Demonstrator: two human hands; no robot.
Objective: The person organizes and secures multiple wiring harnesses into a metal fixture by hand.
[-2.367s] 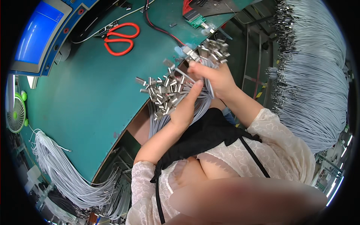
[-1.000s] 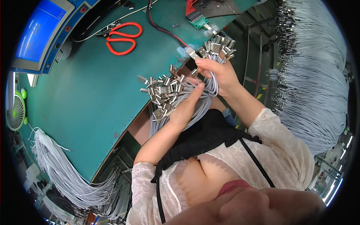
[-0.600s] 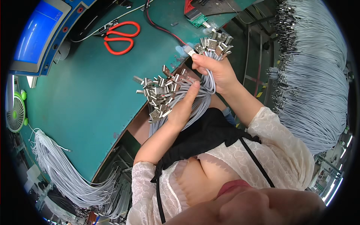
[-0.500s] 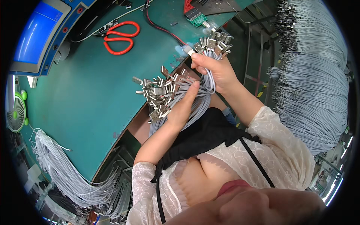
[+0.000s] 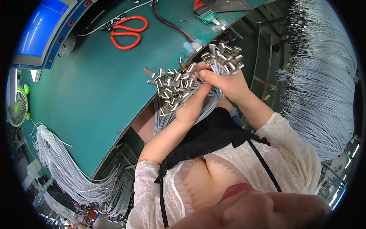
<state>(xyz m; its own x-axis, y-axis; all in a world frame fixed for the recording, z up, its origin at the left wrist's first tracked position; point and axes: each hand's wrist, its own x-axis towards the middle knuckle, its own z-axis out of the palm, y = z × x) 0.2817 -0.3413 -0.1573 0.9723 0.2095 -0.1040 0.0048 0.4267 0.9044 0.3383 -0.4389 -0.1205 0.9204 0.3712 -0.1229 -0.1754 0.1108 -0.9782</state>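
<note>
1. The right hand (image 5: 228, 82) is closed around a bunch of grey cables (image 5: 219, 70), their metal plugs (image 5: 223, 55) fanning out above the fist.
2. The left hand (image 5: 194, 105) is wrapped around a second bunch of cables (image 5: 164, 116), with its own cluster of metal plugs (image 5: 171, 86) spread out over the edge of the green table (image 5: 84, 95).
3. The two hands touch, the left fingertips (image 5: 206, 86) pressed against the right fist, both just past the table's curved near edge.
4. On the table, well beyond the hands, lie red scissors (image 5: 127, 32).
5. At the table's far left corner stands a blue screen (image 5: 42, 30).
6. A thick curtain of grey cables (image 5: 324, 84) hangs to the right of the table, and another sheaf (image 5: 61, 168) droops off its left side.
</note>
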